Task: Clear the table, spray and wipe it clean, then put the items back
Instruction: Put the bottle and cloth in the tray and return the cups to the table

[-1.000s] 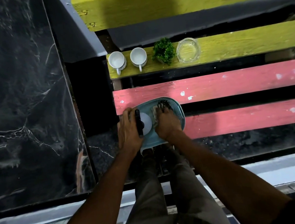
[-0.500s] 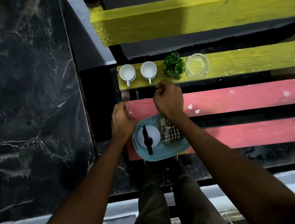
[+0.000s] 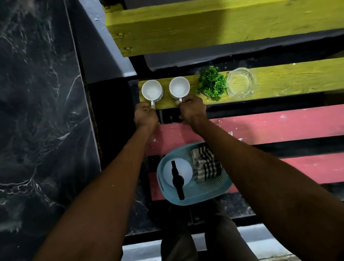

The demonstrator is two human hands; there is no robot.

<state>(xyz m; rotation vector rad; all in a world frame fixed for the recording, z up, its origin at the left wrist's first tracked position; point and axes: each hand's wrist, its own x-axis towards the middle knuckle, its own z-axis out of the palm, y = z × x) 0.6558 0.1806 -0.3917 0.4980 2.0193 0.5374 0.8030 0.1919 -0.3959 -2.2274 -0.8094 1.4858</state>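
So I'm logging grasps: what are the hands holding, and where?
Left hand pinches the left cup by its handle; right hand grips the right cup by its handle.

Both bare arms extend forward, near-parallel, the left hand and the right hand side by side at the far end, each with fingers curled closed on a mug handle.
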